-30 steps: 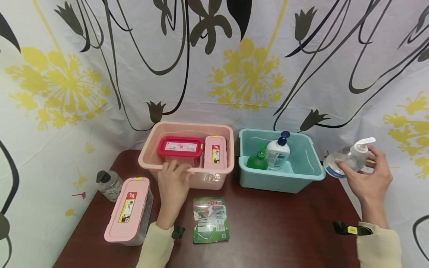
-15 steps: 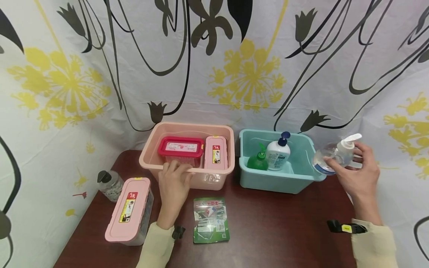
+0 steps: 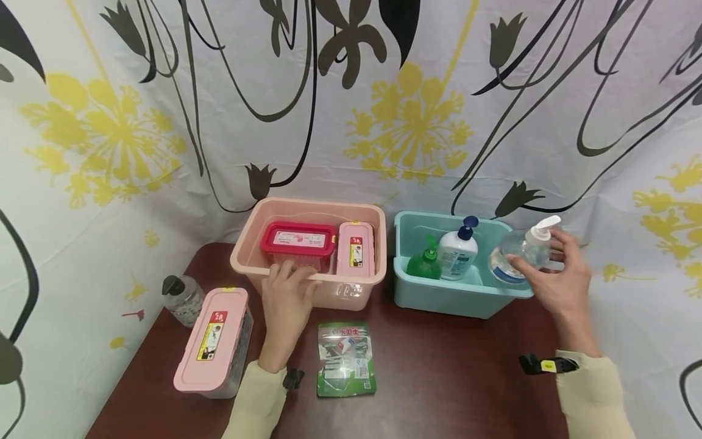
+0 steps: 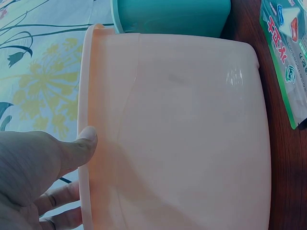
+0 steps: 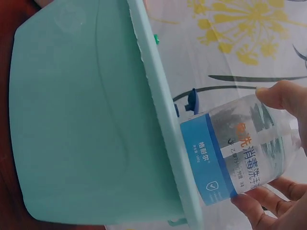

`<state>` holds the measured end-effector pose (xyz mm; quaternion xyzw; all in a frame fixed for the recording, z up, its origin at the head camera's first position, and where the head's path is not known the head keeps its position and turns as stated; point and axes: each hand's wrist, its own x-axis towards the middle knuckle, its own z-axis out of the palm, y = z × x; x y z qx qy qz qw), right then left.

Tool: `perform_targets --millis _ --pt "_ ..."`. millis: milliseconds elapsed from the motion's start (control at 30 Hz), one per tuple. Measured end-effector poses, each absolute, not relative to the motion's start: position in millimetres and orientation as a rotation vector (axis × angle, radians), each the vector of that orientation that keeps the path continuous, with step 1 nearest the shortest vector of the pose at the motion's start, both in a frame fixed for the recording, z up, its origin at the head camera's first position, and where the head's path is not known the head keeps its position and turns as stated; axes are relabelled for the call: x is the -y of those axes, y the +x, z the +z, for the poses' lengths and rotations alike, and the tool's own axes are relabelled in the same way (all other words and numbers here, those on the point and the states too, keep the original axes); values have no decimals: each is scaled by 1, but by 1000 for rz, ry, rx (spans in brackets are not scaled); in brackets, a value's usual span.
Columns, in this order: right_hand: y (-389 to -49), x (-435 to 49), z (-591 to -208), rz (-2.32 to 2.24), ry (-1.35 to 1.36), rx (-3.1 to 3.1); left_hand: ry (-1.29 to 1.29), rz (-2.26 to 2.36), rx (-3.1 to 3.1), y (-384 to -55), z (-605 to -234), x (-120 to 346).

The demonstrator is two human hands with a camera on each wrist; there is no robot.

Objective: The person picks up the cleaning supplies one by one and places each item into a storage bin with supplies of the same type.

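Observation:
My right hand holds a clear pump bottle of hand sanitizer, white pump up, over the right end of the teal bin. In the right wrist view the bottle has a blue label band, and its base is at the bin's rim. Thumb and fingers lie on either side of it. My left hand grips the front rim of the pink bin. The left wrist view shows the thumb outside the rim and fingers on the inner side.
A green pump bottle and a white one with a blue pump stand in the teal bin. The pink bin holds a red-lidded box and a pink-lidded box. Nearby are another pink-lidded box, a black-topped bottle and a green pouch.
My right hand has carried the sanitizer bottle leftward, from beside the teal bin to over its right end. The left hand has stayed on the pink bin's rim.

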<state>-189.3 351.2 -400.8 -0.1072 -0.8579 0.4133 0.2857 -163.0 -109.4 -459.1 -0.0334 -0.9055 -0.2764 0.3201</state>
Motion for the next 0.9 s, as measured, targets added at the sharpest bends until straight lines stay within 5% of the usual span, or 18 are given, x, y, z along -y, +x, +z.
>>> perform_targets --millis 900 --pt "-204 -333 -414 1103 -273 2596 -99 -706 2361 -163 -459 110"
